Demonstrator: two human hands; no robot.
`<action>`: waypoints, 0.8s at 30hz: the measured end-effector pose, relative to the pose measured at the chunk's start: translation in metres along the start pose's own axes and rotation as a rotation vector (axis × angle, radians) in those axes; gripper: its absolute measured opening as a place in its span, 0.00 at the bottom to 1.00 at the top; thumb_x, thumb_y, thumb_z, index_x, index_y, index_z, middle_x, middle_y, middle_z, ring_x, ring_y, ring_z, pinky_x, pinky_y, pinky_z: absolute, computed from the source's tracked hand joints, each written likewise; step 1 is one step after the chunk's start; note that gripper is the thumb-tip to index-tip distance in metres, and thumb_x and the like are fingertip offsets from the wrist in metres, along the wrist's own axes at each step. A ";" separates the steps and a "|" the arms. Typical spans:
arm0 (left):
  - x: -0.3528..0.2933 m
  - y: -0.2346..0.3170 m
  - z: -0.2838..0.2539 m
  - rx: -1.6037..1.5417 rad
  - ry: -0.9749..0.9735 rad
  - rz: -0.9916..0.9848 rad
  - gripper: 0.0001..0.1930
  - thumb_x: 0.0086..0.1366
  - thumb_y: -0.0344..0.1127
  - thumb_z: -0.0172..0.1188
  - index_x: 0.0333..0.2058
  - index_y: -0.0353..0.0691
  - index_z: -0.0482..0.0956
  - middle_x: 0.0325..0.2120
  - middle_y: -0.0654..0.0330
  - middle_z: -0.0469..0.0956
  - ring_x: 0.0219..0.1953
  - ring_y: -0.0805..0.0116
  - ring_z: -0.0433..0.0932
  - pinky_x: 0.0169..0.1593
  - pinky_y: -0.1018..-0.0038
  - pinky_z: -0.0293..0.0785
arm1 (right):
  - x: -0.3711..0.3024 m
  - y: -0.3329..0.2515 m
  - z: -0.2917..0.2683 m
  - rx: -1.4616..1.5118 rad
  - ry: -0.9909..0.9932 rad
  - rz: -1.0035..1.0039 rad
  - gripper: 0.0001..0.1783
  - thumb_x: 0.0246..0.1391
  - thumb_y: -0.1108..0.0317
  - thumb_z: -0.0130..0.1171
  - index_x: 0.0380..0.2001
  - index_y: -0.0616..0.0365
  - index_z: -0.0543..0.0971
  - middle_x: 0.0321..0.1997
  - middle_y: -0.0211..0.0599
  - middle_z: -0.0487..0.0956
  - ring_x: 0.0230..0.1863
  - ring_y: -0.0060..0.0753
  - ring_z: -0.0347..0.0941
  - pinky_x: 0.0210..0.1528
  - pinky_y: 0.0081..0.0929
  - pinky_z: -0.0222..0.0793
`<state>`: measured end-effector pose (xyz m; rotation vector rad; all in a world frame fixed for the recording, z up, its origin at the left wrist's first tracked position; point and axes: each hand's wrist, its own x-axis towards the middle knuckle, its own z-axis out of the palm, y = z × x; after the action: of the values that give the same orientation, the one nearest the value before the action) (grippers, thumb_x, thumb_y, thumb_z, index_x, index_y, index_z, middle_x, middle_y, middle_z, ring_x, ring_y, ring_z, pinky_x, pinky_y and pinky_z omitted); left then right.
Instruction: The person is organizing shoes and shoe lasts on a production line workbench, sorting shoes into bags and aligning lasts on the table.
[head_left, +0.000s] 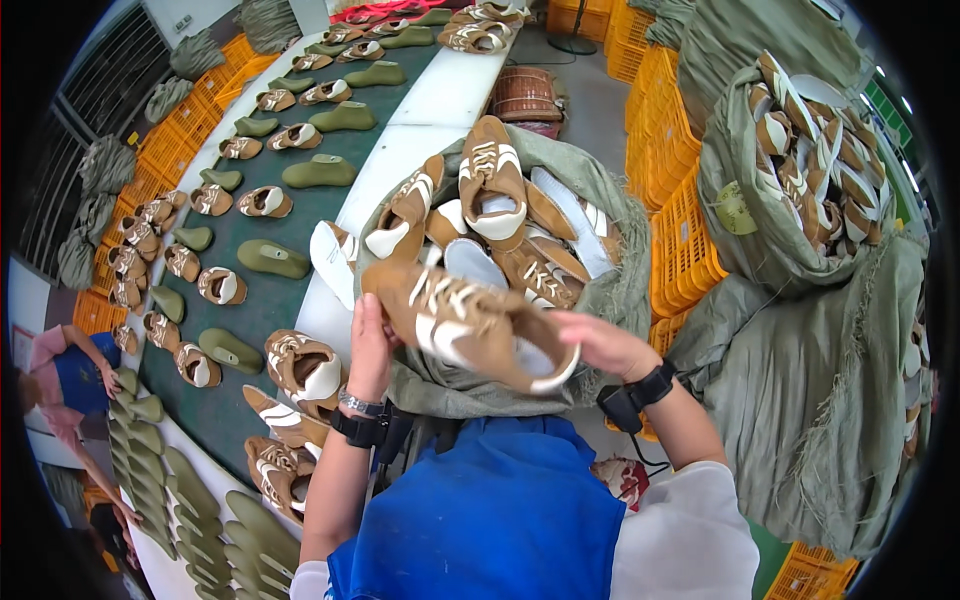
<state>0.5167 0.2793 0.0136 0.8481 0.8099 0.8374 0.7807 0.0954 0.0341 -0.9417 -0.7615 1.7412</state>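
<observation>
Between my two hands is a brown shoe (455,325) with white laces and white side panels, tilted over the mouth of a green woven sack (440,385). My left hand (370,350) grips it at the toe end. At the heel, my right hand (605,345) has its fingers on the collar, partly hidden behind the shoe. More shoes of the same kind fill the sack, among them one standing heel-down (492,185) and pale soles turned upward. Beside my left forearm, a few brown shoes (300,368) sit on the table edge.
To my left runs a long green conveyor belt (245,335) carrying shoes and green shoe lasts (275,258). Across it a co-worker (85,375) in a blue apron handles lasts. Orange crates (685,255) and another full sack (735,190) stand to the right.
</observation>
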 end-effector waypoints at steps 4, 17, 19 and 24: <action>-0.003 -0.011 -0.007 0.818 -0.090 0.244 0.21 0.62 0.43 0.57 0.49 0.37 0.68 0.35 0.57 0.77 0.37 0.64 0.76 0.41 0.72 0.72 | 0.026 -0.041 -0.008 0.322 0.080 -0.266 0.28 0.60 0.59 0.45 0.59 0.63 0.60 0.57 0.38 0.69 0.57 0.30 0.66 0.61 0.29 0.58; -0.043 -0.057 -0.034 2.139 -0.491 0.357 0.26 0.46 0.54 0.65 0.41 0.44 0.78 0.50 0.56 0.69 0.62 0.54 0.55 0.63 0.50 0.44 | 0.155 -0.057 0.024 -1.447 0.689 -0.085 0.49 0.47 0.34 0.51 0.61 0.61 0.57 0.31 0.52 0.79 0.35 0.50 0.77 0.35 0.38 0.72; -0.050 -0.057 -0.024 2.117 -0.446 0.393 0.23 0.46 0.52 0.65 0.37 0.43 0.79 0.48 0.56 0.70 0.62 0.53 0.55 0.63 0.51 0.45 | 0.131 -0.046 0.021 -1.462 0.714 -0.336 0.43 0.47 0.38 0.54 0.58 0.60 0.62 0.30 0.48 0.79 0.34 0.50 0.77 0.34 0.39 0.72; -0.054 -0.071 -0.027 2.006 -0.552 0.628 0.13 0.46 0.40 0.62 0.31 0.42 0.77 0.43 0.57 0.72 0.60 0.53 0.58 0.62 0.53 0.50 | 0.075 0.044 0.016 -1.426 0.327 -0.337 0.15 0.53 0.58 0.52 0.40 0.54 0.75 0.29 0.43 0.78 0.30 0.52 0.75 0.33 0.45 0.70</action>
<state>0.4903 0.2119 -0.0454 3.0305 0.6763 -0.0605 0.7298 0.1505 -0.0125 -1.7810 -1.8396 0.5098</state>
